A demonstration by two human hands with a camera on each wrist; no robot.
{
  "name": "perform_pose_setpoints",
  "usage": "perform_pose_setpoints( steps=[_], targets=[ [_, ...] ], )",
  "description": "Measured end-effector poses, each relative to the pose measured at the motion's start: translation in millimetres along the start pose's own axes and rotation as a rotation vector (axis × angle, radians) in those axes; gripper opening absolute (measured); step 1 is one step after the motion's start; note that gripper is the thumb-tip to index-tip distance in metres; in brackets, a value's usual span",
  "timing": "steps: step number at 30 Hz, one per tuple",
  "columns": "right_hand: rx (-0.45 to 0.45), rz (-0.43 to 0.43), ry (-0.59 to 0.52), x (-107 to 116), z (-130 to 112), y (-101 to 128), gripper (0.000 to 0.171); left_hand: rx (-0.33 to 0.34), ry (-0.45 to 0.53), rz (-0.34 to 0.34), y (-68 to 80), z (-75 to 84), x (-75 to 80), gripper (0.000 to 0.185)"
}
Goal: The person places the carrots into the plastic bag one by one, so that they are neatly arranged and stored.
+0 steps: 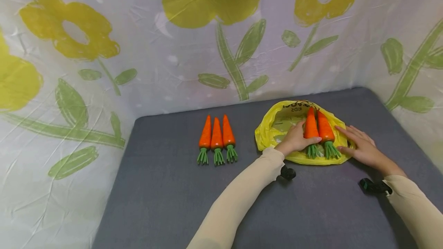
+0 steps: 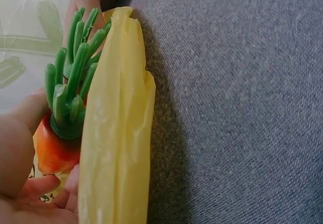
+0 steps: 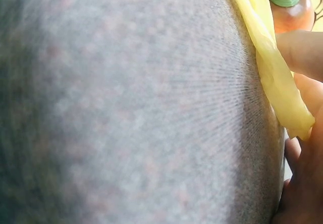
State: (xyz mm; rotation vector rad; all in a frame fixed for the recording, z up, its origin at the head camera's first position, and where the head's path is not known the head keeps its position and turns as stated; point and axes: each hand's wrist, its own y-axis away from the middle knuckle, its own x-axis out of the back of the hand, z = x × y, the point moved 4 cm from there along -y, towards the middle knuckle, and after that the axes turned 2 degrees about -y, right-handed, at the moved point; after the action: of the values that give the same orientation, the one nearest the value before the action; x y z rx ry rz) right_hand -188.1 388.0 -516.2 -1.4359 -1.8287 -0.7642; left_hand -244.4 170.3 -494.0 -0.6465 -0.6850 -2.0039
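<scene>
A yellow plastic bag (image 1: 277,130) lies flat on the grey table (image 1: 173,195). Two orange toy carrots with green tops lie side by side on it. My left hand (image 1: 302,136) grips the left carrot (image 1: 310,126), with the thumb across its lower end. The left wrist view shows that carrot (image 2: 55,151) in my palm, behind the bag's edge (image 2: 118,133). My right hand (image 1: 350,140) rests flat on the bag's right edge beside the right carrot (image 1: 325,128), fingers straight. In the right wrist view a fingertip (image 3: 303,52) presses the bag (image 3: 270,67).
Three more toy carrots (image 1: 217,137) lie in a row to the left of the bag, green tops toward me. A white cloth with yellow flowers (image 1: 173,49) walls in the table at the back and on both sides.
</scene>
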Motion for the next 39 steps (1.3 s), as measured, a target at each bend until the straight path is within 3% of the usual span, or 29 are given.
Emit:
perform_pose_setpoints(
  steps=[9, 24, 33, 39],
  targets=[
    [-0.013, -0.006, 0.01, -1.0, -0.5, -1.9, 0.075, 0.056, 0.005, 0.046, 2.9, -2.0, 3.6, 0.079],
    [-0.002, -0.009, 0.008, -0.3, 0.2, -2.7, 0.075, -0.054, 0.076, 0.038, 6.7, 1.9, 16.5, 0.077],
    [0.012, -0.003, 0.003, -0.4, -0.5, -1.8, 0.074, -0.127, 0.143, -0.005, 28.1, 12.0, 25.1, 0.075],
    [0.002, -0.003, 0.004, -2.2, -1.4, -0.1, 0.074, -0.246, 0.16, -0.039, 52.6, 17.4, 38.5, 0.072]
  ],
)
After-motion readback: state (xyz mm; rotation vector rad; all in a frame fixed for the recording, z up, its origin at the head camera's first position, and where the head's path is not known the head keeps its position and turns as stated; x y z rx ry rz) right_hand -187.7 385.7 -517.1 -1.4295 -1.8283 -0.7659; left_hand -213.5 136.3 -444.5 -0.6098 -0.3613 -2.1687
